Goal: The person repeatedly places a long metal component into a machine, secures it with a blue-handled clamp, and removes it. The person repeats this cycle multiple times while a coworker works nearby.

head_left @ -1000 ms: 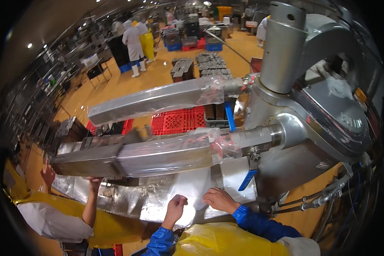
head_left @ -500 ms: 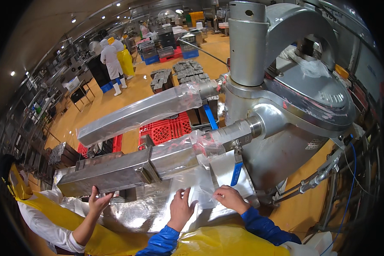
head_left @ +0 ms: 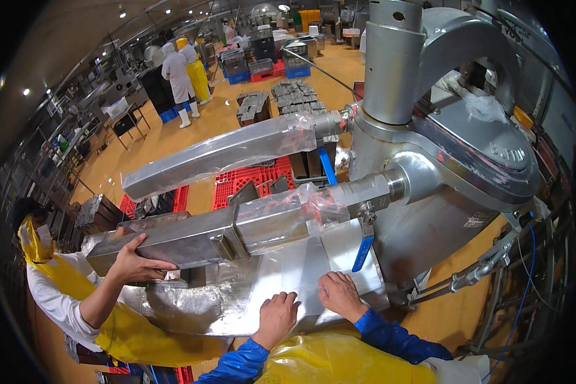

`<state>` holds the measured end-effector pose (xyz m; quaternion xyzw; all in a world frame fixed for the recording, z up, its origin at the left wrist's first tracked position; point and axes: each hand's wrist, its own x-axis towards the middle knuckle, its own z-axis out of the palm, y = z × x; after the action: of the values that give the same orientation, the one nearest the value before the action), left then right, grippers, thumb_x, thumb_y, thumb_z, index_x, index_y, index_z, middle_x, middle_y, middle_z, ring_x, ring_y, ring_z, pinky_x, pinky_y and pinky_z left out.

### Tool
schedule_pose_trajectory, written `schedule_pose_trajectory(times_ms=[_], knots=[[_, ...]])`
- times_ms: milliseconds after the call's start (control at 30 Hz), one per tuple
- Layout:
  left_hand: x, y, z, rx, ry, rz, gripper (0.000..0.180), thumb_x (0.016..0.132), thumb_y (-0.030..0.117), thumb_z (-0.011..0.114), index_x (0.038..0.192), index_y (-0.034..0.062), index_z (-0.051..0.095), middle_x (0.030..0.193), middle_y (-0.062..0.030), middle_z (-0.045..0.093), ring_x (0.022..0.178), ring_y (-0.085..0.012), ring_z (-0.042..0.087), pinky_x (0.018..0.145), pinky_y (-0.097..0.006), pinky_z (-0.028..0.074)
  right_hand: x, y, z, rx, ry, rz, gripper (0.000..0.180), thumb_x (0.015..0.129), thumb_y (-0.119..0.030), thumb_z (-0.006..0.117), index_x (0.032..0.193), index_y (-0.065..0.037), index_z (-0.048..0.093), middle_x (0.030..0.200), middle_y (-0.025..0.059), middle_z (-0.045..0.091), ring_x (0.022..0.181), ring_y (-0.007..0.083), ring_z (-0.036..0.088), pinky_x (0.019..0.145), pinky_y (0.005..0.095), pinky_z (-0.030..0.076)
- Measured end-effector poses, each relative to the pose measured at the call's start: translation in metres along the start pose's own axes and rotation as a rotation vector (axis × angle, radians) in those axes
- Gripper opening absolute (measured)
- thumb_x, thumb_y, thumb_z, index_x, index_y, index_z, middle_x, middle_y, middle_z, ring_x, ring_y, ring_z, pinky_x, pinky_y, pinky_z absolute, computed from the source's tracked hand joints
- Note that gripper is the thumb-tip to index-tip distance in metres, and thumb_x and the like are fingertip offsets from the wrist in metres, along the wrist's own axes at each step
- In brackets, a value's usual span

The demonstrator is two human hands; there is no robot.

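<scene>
My left hand (head_left: 276, 315) and my right hand (head_left: 341, 294) both rest flat on a clear plastic sheet (head_left: 288, 272) spread over a steel table (head_left: 173, 307). Blue sleeves and a yellow apron cover my arms and chest. Just above my hands a long rectangular steel mould (head_left: 173, 240) sits on the lower horizontal tube (head_left: 358, 189) of a big steel machine (head_left: 448, 166). A co-worker's hand (head_left: 134, 262) at the left holds the mould's far end. A second tube wrapped in clear plastic (head_left: 224, 153) sticks out higher up.
Red plastic pallets (head_left: 253, 179) lie on the orange floor behind the table. A blue valve handle (head_left: 362, 253) hangs near my right hand. Hoses and pipes (head_left: 486, 269) run along the machine's right side. Two people in white coats (head_left: 185, 73) stand far back among crates.
My view has dropped and turned left. The co-worker's hand has moved up from the table onto the mould's end. My hands stay on the plastic sheet, slightly shifted.
</scene>
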<state>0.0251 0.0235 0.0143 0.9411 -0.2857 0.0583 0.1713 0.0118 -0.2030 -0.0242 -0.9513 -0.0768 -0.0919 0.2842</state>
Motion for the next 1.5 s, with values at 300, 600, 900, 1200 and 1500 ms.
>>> schedule_pose_trajectory(times_ms=[300, 600, 900, 1200, 1500], knots=[[-0.027, -0.023, 0.05, -1.226, 0.32, -0.875, 0.008, 0.098, 0.014, 0.068, 0.095, 0.0076, 0.066, 0.08, -0.006, 0.066, 0.075, -0.022, 0.067, 0.075, -0.042, 0.058, -0.005, 0.002, 0.004, 0.127, -0.079, 0.211, 0.032, 0.092, -0.025, 0.075, 0.116, -0.009, 0.063, 0.1, 0.0111, 0.068, 0.094, 0.0356, 0.067, 0.082, 0.0474, 0.055], [-0.017, -0.031, 0.064, -1.535, 0.68, -0.626, 0.015, 0.091, 0.002, 0.059, 0.078, 0.0084, 0.053, 0.064, 0.0038, 0.048, 0.055, -0.0077, 0.04, 0.055, -0.026, 0.033, 0.004, 0.009, 0.039, 1.244, -0.236, 0.282, 0.013, 0.1, -0.018, 0.07, 0.102, -0.006, 0.073, 0.085, 0.005, 0.067, 0.076, 0.0202, 0.062, 0.068, 0.0329, 0.049], [0.01, -0.034, 0.044, -1.466, 0.253, -0.615, 0.026, 0.097, 0.009, 0.058, 0.073, 0.0111, 0.05, 0.068, 0.0073, 0.043, 0.06, -0.0023, 0.034, 0.054, -0.023, 0.025, -0.003, 0.076, 0.032, 1.654, -0.305, 0.76, 0.025, 0.108, -0.032, 0.055, 0.109, -0.01, 0.066, 0.105, 0.0046, 0.067, 0.088, 0.0166, 0.062, 0.079, 0.0341, 0.049], [0.049, -0.011, 0.01, -1.135, 0.421, -0.408, 0.068, 0.095, 0.008, 0.077, 0.151, 0.0038, 0.04, 0.089, 0.0025, 0.047, 0.078, -0.0058, 0.044, 0.072, -0.021, 0.041, 0.015, 0.086, -0.108, 1.079, 0.411, 0.107, 0.042, 0.113, -0.04, 0.047, 0.129, -0.003, 0.057, 0.103, 0.0084, 0.069, 0.093, 0.0163, 0.066, 0.084, 0.0323, 0.051], [0.1, 0.058, -0.021, -1.175, 0.373, -0.285, 0.04, 0.092, 0.014, 0.079, 0.119, 0.0044, 0.053, 0.101, -0.0022, 0.05, 0.083, -0.0111, 0.046, 0.071, -0.027, 0.044, 0.044, 0.022, -0.107, 1.056, 0.23, 0.058, 0.017, 0.11, -0.013, 0.053, 0.123, -0.004, 0.048, 0.085, 0.0057, 0.062, 0.077, 0.0136, 0.064, 0.076, 0.0307, 0.054]])
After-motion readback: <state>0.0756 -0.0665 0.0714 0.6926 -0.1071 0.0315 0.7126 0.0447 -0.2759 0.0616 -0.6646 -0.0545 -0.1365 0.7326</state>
